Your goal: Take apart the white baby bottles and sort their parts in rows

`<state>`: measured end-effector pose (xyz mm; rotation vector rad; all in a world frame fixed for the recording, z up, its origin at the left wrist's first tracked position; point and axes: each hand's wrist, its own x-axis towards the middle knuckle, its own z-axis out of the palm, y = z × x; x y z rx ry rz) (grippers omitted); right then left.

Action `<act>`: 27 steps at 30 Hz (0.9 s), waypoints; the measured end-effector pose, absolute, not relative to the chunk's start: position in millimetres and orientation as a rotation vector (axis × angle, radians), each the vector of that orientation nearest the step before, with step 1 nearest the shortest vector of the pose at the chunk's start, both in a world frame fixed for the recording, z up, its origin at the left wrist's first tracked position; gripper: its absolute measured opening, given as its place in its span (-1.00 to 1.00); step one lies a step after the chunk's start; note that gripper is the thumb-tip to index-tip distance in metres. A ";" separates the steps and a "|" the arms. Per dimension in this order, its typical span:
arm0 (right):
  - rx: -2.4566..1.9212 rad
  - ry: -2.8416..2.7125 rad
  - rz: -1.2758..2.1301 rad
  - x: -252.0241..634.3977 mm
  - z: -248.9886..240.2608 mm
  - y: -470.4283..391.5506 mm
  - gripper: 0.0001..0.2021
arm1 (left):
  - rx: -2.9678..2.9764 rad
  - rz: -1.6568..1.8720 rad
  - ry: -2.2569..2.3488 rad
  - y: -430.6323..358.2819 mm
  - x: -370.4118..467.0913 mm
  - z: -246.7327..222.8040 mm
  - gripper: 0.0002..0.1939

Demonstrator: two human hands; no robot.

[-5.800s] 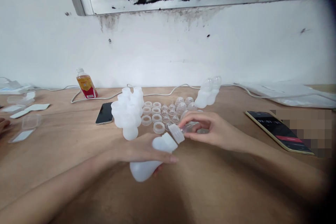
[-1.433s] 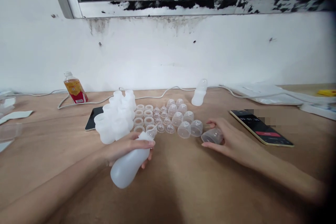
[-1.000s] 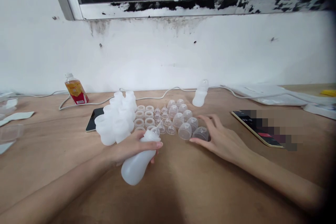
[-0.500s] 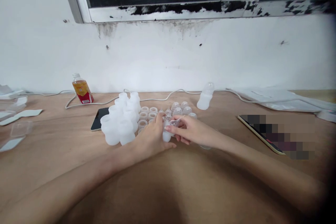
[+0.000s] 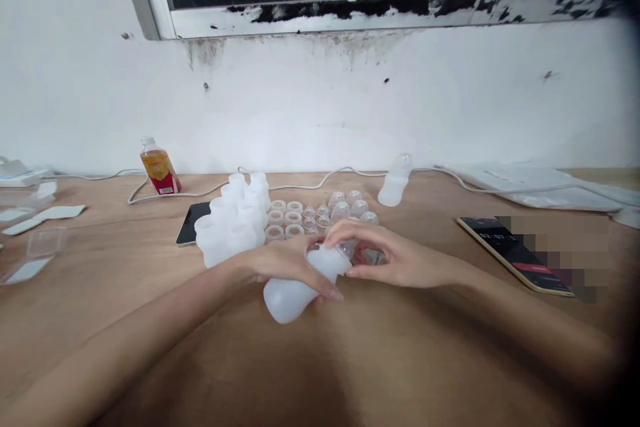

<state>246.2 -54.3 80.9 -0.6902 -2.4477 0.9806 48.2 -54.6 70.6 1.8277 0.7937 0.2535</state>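
Note:
My left hand (image 5: 300,263) is wrapped round a white translucent bottle (image 5: 287,300), tilted with its base toward the lower left. At the bottle's neck end, the fingers of my right hand (image 5: 385,257) close round the collar and a clear nipple (image 5: 346,250). Behind my hands stand rows of white rings (image 5: 294,218), small clear nipples (image 5: 323,221) and clear domed caps (image 5: 341,209). A cluster of white bottles (image 5: 235,220) is just left of the rings.
One capped bottle (image 5: 394,181) stands near the wall. A dark phone (image 5: 194,223) lies behind the bottle cluster, another phone (image 5: 510,253) at the right. A drink bottle (image 5: 159,167), a white cable (image 5: 320,183), plastic bags (image 5: 530,188) and clear boxes (image 5: 46,241) are on the table.
The bottle in my left hand has swung from near upright to a tilt, its base now lower left. My right hand has shifted slightly right, at the neck end.

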 end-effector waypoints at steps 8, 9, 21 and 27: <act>-1.089 -2.315 0.879 251.8 85.4 -59.3 -0.71 | 2.078 0.440 1.152 -66.7 59.9 62.8 -0.03; -1.144 -2.339 0.930 250.1 84.9 -60.0 -0.70 | 2.109 0.466 1.176 -67.8 62.3 62.7 -0.04; -0.544 -2.572 0.644 253.8 89.6 -59.4 -0.82 | 1.725 0.236 0.772 -70.1 44.9 75.7 -0.50; -0.434 -2.553 0.515 246.8 79.0 -63.1 -0.83 | 1.146 0.127 0.466 -76.5 35.7 65.1 -0.54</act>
